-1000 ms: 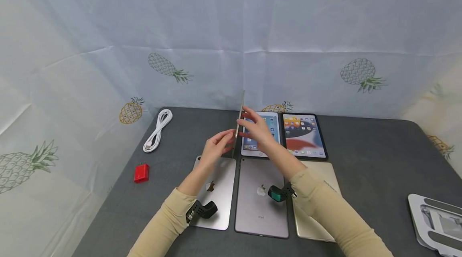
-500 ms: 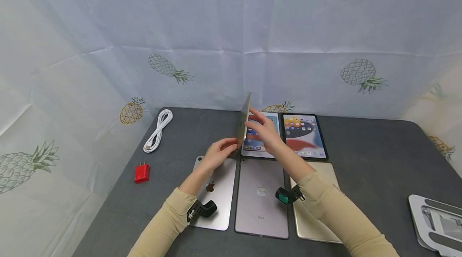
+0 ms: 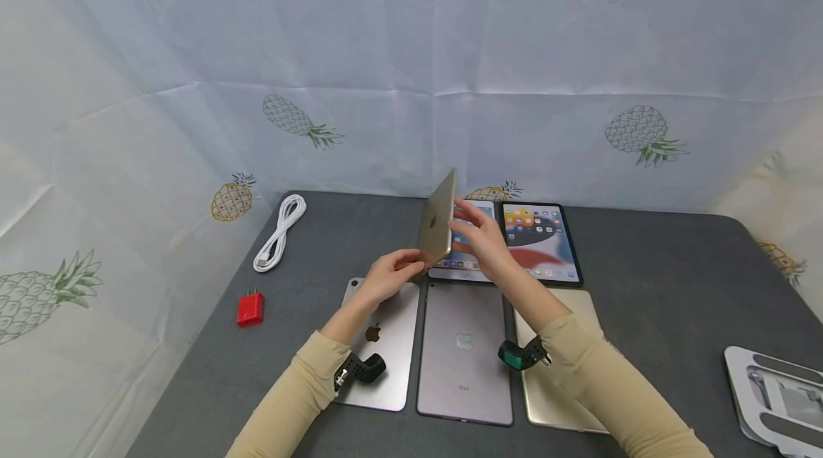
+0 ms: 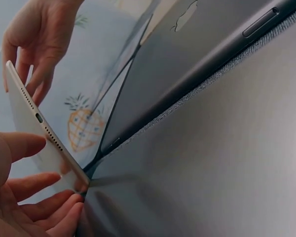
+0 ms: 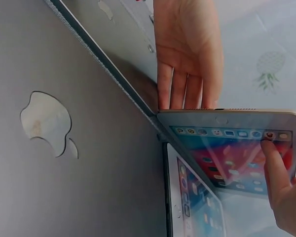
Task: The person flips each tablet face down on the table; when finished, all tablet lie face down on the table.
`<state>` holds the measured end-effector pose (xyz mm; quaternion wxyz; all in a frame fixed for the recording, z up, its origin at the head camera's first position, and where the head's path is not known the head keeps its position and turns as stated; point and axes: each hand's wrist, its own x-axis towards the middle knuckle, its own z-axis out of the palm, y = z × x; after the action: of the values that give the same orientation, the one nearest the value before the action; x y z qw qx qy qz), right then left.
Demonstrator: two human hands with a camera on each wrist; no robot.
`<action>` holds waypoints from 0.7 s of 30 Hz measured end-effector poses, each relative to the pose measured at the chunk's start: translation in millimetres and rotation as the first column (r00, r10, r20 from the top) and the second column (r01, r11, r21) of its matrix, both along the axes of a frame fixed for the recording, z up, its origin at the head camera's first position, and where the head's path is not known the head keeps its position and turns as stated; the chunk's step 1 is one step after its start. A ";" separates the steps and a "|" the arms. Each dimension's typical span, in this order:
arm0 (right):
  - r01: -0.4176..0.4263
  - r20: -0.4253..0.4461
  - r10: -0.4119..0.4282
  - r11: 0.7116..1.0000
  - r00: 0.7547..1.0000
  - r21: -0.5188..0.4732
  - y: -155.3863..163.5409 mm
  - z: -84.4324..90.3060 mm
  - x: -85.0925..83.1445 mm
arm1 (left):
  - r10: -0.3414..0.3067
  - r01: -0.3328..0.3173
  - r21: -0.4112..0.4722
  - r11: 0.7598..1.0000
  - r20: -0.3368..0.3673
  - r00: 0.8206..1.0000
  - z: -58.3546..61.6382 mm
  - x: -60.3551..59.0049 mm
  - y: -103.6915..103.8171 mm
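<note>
While my right hand (image 3: pixel 486 240) is pinching a small gold tablet (image 3: pixel 436 221), the straight fingers of my left hand (image 3: pixel 390 274) are touching its lower edge. It is tilting steeply, blocking part of a white-framed tablet (image 3: pixel 459 269). A silver tablet (image 3: pixel 393 365) and a grey tablet (image 3: pixel 464 372) are lying nearer me, the grey one showing an apple logo and "iPad"; the cloth (image 3: pixel 501 22) behind is reading PINEAPPLE backwards.

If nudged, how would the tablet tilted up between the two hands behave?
The tablet is probably stiff: its thin body shows no bend. It might tip easily without support, being steeply tilted. Its glossy, reflective screen suggests a slippery, fragile face.
</note>
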<state>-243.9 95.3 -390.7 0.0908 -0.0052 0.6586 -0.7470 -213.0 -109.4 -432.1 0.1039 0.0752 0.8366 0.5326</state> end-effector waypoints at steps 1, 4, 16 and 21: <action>0.002 -0.002 -0.002 1.000 1.000 0.001 0.5 -0.6 0.0 | 0.001 -0.001 -0.002 1.000 0.002 1.000 0.3 0.1 -0.2; 0.014 -0.001 -0.014 1.000 1.000 0.001 1.6 -2.4 0.0 | -0.002 0.002 -0.008 1.000 0.001 1.000 0.5 0.4 -0.7; 0.056 0.043 -0.056 0.998 0.998 -0.013 2.7 -15.9 1.0 | 0.023 -0.027 -0.081 0.996 -0.056 0.998 -2.8 1.5 -9.7; 0.070 0.033 -0.070 0.998 0.997 -0.002 -0.3 -23.8 -1.8 | 0.058 -0.063 -0.088 0.994 -0.059 0.997 -4.1 1.0 -17.9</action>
<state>-245.6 95.1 -414.5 0.0756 0.0301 0.6557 -0.7506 -212.0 -127.3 -436.2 0.0672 0.0602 0.8642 0.4950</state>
